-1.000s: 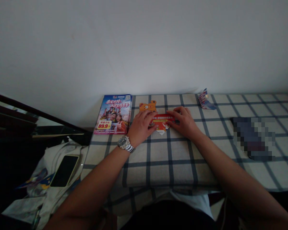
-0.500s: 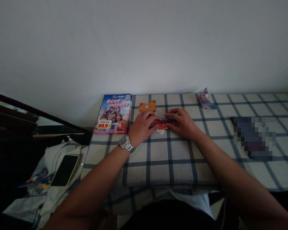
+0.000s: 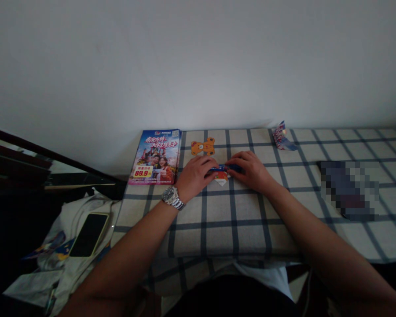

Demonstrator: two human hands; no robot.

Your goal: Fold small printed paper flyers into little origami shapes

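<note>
A small folded paper lies on the checked tablecloth, with a blue strip along its top and an orange and white pointed part below. My left hand, with a metal watch on the wrist, pinches its left side. On the other end, the fingers of my right hand are closed and press the blue strip. Both hands cover parts of the paper. Just beyond my left hand is an orange bear cutout.
A stack of printed flyers lies at the left by the wall. A crumpled printed paper piece stands at the back right, and a dark blurred item lies farther right. A phone rests on white bags lower left.
The strip between my fingers showed red below a thin blue edge and now shows blue, folded over. My right fingertips have shifted slightly; the surrounding objects stay put.
</note>
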